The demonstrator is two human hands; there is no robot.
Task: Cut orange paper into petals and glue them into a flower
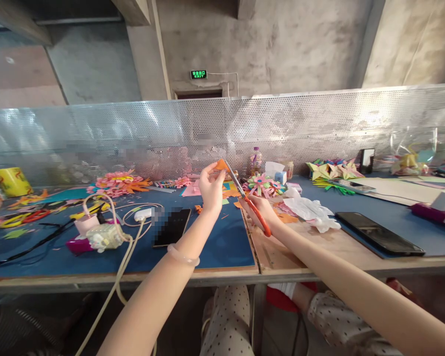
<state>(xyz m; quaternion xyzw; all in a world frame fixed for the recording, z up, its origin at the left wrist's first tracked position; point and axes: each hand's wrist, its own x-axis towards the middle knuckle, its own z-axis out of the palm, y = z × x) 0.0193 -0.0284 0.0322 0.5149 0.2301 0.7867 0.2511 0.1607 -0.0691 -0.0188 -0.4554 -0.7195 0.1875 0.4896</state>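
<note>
My left hand (211, 188) is raised above the table, its fingers pinching a small piece of orange paper (221, 164). Wrapped round the orange handles of a pair of scissors (240, 187) is my right hand (260, 210). The scissors point up and to the left, and the tips of their blades reach the orange paper. Whether the blades are parted I cannot tell. Behind my hands lie orange paper sheets (232, 188) and a cluster of pink and green paper flowers (264, 185).
A black phone (378, 233) lies at the right, another phone (174, 227) left of my arm. White cables (129, 247) run over the front edge beside a power adapter (106, 236). Crumpled white tissue (313, 212) sits right of my hand. A perforated metal panel (193, 128) borders the back.
</note>
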